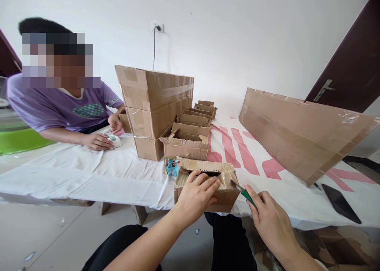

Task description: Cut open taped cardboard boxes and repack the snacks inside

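A small cardboard box (223, 201) sits at the table's front edge, its top partly open with a dark gap and clear tape on the flaps. My left hand (197, 191) lies on its top and front, fingers stretched out over the flap beside the gap. In my right hand (268, 213) is a green-handled knife (247, 195), pointing left. Its blade tip meets the taped top near the box's right corner; whether it has gone in, I cannot tell. A blue packet (173, 166) rests against the box's far left corner.
Open cardboard boxes (186, 148) run in a row behind, beside stacked long cartons (141, 122). A large cardboard panel (292, 132) stands at right, near a dark flat device (341, 203). Across the left side, a person (59, 104) in purple touches a small white object (115, 141).
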`<state>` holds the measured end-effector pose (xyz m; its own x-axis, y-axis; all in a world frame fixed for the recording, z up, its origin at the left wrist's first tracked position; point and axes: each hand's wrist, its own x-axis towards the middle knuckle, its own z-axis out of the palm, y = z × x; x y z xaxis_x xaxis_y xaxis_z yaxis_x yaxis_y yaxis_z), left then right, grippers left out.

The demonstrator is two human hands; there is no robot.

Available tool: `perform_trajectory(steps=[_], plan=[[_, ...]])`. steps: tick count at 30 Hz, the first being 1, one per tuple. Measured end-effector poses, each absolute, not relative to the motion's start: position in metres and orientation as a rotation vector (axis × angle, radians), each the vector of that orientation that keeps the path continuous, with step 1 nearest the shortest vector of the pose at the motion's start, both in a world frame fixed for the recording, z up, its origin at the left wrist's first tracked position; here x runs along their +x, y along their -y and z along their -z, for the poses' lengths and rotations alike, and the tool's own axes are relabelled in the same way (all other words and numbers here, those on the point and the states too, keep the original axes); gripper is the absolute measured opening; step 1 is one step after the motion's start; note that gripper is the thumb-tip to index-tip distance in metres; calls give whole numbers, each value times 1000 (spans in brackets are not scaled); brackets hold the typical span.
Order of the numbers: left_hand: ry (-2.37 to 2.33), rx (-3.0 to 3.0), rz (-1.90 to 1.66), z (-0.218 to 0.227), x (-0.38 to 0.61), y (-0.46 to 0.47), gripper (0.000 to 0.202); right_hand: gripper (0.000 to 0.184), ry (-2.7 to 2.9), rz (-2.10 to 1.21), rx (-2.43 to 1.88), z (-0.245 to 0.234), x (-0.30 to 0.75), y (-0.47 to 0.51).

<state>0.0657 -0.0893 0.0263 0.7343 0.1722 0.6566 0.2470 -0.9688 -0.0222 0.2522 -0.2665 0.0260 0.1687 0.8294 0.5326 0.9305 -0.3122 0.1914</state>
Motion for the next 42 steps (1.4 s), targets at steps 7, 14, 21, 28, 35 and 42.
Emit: perform_trajectory(steps=[7, 14, 21, 28, 35, 42], plan=[[299, -2793, 1101, -25, 67, 89, 42, 46, 1705, 911, -2252, -16, 260, 260], [327, -2803, 1086, -23, 66, 92, 40, 42, 1518, 492, -2090, -34, 268, 248], [307, -2785, 1097, -24, 66, 93, 42, 16, 1830, 289, -1730, -73, 278, 223], [288, -2758, 1153, -21, 67, 93, 20, 16, 2221, 111, -1617, -86, 281, 190], [315, -2760, 1125, -20, 67, 91, 37, 23, 2115, 125, -1673, -77, 276, 184], [311, -2765, 1119, -20, 68, 90, 43, 16, 1961, 185, -1708, -69, 277, 180]])
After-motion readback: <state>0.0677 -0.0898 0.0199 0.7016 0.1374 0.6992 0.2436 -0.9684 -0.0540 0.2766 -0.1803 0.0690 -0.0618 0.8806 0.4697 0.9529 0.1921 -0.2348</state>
